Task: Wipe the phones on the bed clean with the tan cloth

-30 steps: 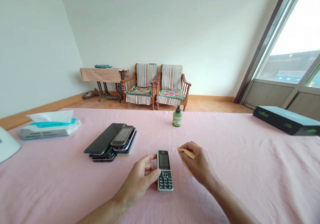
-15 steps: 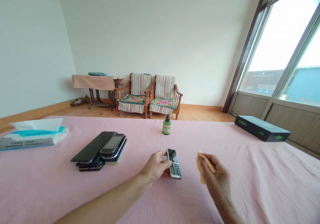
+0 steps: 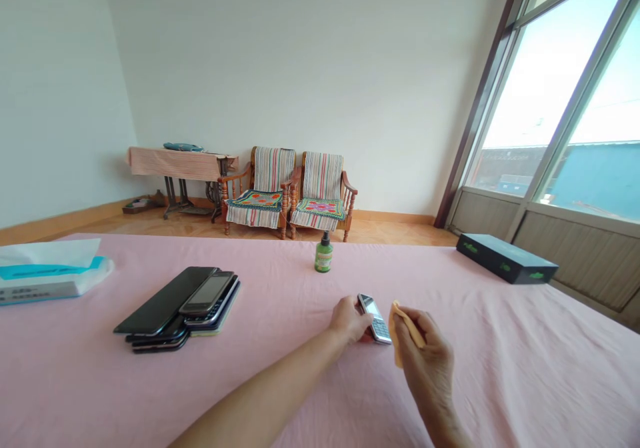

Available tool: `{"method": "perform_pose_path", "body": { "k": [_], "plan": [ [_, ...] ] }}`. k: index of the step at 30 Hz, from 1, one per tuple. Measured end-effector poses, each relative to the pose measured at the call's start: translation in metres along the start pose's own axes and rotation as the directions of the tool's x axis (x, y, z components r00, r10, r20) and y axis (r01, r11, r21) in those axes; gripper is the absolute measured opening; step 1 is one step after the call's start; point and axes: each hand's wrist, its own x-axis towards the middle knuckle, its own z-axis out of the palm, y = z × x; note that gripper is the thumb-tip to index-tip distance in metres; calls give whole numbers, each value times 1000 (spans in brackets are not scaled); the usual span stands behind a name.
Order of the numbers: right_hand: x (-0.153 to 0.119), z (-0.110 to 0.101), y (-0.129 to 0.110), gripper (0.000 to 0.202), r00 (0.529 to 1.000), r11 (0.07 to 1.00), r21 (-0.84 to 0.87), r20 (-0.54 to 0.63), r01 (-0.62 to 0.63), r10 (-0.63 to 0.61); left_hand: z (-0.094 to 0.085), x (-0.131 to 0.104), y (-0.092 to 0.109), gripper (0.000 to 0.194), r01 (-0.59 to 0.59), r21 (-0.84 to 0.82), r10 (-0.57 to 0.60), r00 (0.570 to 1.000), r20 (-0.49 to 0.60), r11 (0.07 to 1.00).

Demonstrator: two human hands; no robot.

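Observation:
A small silver keypad phone [image 3: 379, 321] is tilted between the thumb and fingers of my left hand [image 3: 351, 321], low over the pink cloth [image 3: 280, 288]. Just to its right, my right hand [image 3: 425, 345] pinches a folded yellow-orange cloth [image 3: 397, 341], which hangs down beside the phone. Hand and phone are close, with a narrow gap between the phone and the folded cloth. Off to the left lies a stack of phones, with a large dark one [image 3: 170, 301] and a smaller grey one [image 3: 207, 293] on top.
A green bottle [image 3: 323, 256] with a black top stands beyond my hands. On the left is a tissue pack [image 3: 50, 281]; at the far right sits a flat black box [image 3: 505, 261]. Two wooden armchairs [image 3: 260, 198] stand beyond the cloth-covered surface.
My left hand has moved right with the keypad phone, bringing it near the folded cloth in my right hand. The whole view has shifted slightly to the right.

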Motion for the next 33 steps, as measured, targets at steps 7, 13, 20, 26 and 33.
{"method": "perform_pose_path", "body": {
  "k": [7, 13, 20, 26, 33],
  "plan": [
    [0, 3, 8, 30, 999, 999, -42, 21, 27, -26, -17, -22, 0, 29, -55, 221, 54, 998, 13, 974],
    [-7, 4, 3, 36, 997, 998, -54, 73, 14, -10, -55, -87, -11, 39, -263, 446, 319, 946, -53, 856],
    [-19, 11, 3, 39, 995, 999, -48, 95, 12, -7, -144, -159, -16, 45, -102, 736, 471, 825, -313, 669],
    [-23, 15, 4, 33, 993, 998, -64, 121, 3, 4, -220, -170, -25, 54, 240, 801, 468, 705, -533, 549],
    [-23, 12, 7, 33, 981, 993, -101, 180, -61, 78, -235, -158, -30, 57, 398, 773, 355, 720, -597, 494]
  ]
}}
